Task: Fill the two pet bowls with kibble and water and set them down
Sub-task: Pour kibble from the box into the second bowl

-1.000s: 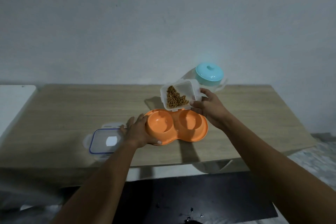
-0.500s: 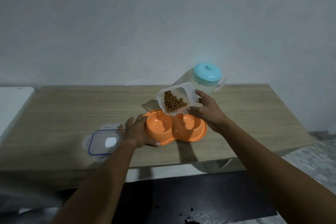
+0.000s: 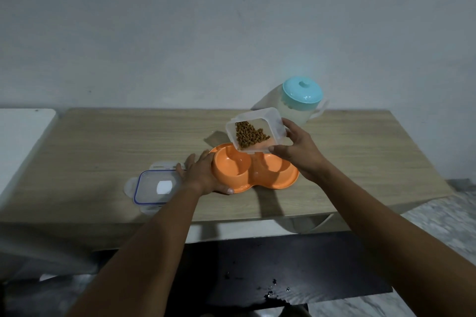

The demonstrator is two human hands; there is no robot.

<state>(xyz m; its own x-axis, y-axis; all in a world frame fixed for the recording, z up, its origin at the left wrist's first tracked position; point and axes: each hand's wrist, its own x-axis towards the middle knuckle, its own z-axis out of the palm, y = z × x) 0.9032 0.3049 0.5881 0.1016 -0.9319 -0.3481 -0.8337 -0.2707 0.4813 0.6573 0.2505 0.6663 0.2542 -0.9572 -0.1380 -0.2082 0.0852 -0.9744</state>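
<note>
An orange double pet bowl (image 3: 257, 177) rests on the wooden table (image 3: 103, 147), both of its cups bare of food and water. My left hand (image 3: 202, 175) grips the bowl's left end. My right hand (image 3: 296, 152) holds a clear plastic container (image 3: 273, 121) tilted just above the back of the bowl, between the cups. Brown kibble (image 3: 248, 134) has slid to the container's lower left side. A translucent pitcher with a turquoise lid (image 3: 301, 94) stands behind the container at the table's back edge.
The container's clear lid with a blue seal (image 3: 154, 186) lies flat on the table left of my left hand. A white surface (image 3: 20, 136) adjoins the table at the far left. A dark mat (image 3: 257, 273) covers the floor in front.
My right hand has tipped the kibble container further and shifted it a little left over the bowl. The left hand has stayed on the bowl's end.
</note>
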